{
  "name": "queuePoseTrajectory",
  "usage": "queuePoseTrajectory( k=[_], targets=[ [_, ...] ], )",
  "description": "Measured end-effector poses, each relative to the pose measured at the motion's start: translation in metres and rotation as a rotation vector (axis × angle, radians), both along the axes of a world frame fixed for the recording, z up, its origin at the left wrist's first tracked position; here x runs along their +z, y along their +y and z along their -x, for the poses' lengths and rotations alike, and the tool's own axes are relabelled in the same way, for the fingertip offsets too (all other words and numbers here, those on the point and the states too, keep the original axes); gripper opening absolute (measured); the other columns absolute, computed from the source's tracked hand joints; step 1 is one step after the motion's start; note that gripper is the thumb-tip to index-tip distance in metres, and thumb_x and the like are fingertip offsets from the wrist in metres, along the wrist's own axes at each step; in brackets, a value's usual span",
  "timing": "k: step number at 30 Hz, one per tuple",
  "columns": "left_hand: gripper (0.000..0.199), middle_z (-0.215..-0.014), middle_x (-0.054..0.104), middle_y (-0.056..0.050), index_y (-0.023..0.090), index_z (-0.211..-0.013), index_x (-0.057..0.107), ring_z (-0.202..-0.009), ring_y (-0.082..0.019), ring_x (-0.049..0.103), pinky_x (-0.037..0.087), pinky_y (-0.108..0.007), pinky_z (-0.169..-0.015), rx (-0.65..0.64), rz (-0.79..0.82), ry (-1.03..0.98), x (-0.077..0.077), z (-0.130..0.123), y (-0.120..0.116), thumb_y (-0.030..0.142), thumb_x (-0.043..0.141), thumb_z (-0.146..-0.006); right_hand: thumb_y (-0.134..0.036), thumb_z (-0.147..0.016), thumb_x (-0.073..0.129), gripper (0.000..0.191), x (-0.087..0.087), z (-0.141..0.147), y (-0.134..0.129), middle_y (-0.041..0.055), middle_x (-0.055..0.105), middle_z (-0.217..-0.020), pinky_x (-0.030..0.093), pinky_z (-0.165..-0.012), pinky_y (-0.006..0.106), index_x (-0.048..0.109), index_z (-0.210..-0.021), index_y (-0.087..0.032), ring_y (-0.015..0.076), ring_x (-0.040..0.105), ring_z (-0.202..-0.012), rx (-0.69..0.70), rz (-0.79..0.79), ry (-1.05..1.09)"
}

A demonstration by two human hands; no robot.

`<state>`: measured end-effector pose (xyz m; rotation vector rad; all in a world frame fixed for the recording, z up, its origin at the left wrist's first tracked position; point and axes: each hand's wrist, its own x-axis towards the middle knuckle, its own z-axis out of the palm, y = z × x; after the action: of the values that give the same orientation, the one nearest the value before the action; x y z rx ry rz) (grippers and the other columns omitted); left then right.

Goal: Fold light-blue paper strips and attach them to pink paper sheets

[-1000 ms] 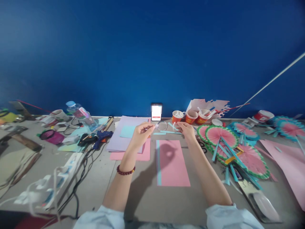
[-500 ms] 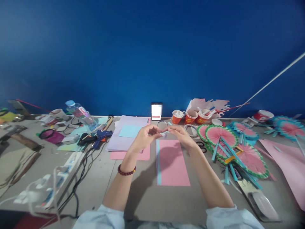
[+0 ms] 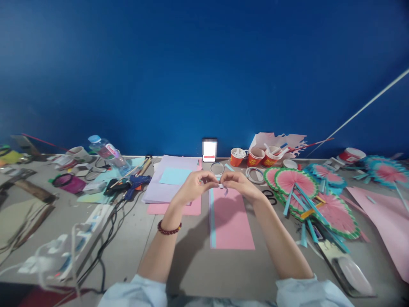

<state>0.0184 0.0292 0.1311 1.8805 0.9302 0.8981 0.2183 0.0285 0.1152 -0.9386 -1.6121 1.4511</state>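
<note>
My left hand (image 3: 197, 186) and my right hand (image 3: 240, 185) are raised close together, fingertips almost meeting. Between their pinched fingers is a small pale purple strip (image 3: 225, 192), its free end curling down near the right fingertips. Its material is too small to make out. Below my hands lies a pink sheet of paper (image 3: 231, 221) with a light blue band along its left edge. Shadow from my arms falls across it.
Lilac sheets (image 3: 156, 187) lie to the left, near a blue glue gun (image 3: 136, 184) and a power strip (image 3: 84, 241). Paper watermelon fans (image 3: 295, 183) and black-handled scissors (image 3: 270, 197) are on the right. Red paper cups (image 3: 237, 158) and a lit phone (image 3: 209, 150) stand behind.
My fingertips have come down slightly and turned inward. The purple strip now hangs lower and shows more clearly between them. The paper and surrounding objects have stayed put.
</note>
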Motion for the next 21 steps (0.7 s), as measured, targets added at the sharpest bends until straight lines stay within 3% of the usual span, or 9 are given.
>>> queuePoseTrajectory(
  k=[4, 8, 10, 14, 21],
  targets=[
    [0.024, -0.078, 0.067, -0.004, 0.018, -0.079, 0.067, -0.072, -0.016, 0.058, 0.045, -0.027, -0.067, 0.028, -0.041, -0.020, 0.000, -0.002, 0.001, 0.042, 0.067, -0.081, -0.025, -0.073, 0.062, 0.008, -0.001, 0.002, -0.001, 0.0001, 0.060, -0.070, 0.042, -0.066, 0.028, 0.064, -0.072, -0.018, 0.0136, 0.053, -0.067, 0.005, 0.018, 0.018],
    [0.021, -0.084, 0.065, -0.005, 0.019, -0.081, 0.066, -0.083, -0.018, 0.058, 0.046, -0.031, -0.077, 0.114, -0.260, -0.036, -0.001, -0.006, 0.000, 0.040, 0.065, -0.083, -0.026, -0.073, 0.061, 0.008, 0.002, 0.006, -0.003, -0.0005, 0.060, -0.068, 0.042, -0.067, 0.028, 0.063, -0.071, -0.019, 0.0140, 0.055, -0.067, -0.071, -0.013, 0.031],
    [0.021, -0.080, 0.064, -0.004, 0.019, -0.080, 0.065, -0.078, -0.016, 0.058, 0.046, -0.028, -0.072, 0.138, -0.310, -0.038, -0.003, -0.008, -0.001, 0.038, 0.062, -0.085, -0.026, -0.074, 0.059, 0.009, 0.003, 0.008, -0.003, -0.0009, 0.060, -0.068, 0.042, -0.067, 0.027, 0.062, -0.071, -0.019, 0.0139, 0.055, -0.067, -0.136, -0.051, 0.022],
    [0.020, -0.072, 0.063, -0.002, 0.017, -0.077, 0.065, -0.060, -0.010, 0.053, 0.039, -0.021, -0.053, 0.162, -0.257, -0.031, -0.008, -0.012, -0.002, 0.035, 0.059, -0.087, -0.029, -0.077, 0.059, 0.012, 0.002, 0.011, -0.004, -0.0008, 0.060, -0.069, 0.041, -0.065, 0.027, 0.062, -0.071, -0.019, 0.0136, 0.054, -0.067, -0.282, -0.137, -0.055],
    [0.020, -0.072, 0.067, -0.002, 0.018, -0.078, 0.068, -0.060, -0.011, 0.054, 0.040, -0.020, -0.052, 0.204, -0.260, 0.001, -0.008, -0.013, -0.003, 0.034, 0.060, -0.085, -0.029, -0.078, 0.061, 0.011, 0.003, 0.014, -0.009, 0.0027, 0.067, -0.079, 0.045, -0.073, 0.031, 0.065, -0.076, -0.019, 0.0177, 0.060, -0.078, -0.376, -0.276, -0.131]
  ],
)
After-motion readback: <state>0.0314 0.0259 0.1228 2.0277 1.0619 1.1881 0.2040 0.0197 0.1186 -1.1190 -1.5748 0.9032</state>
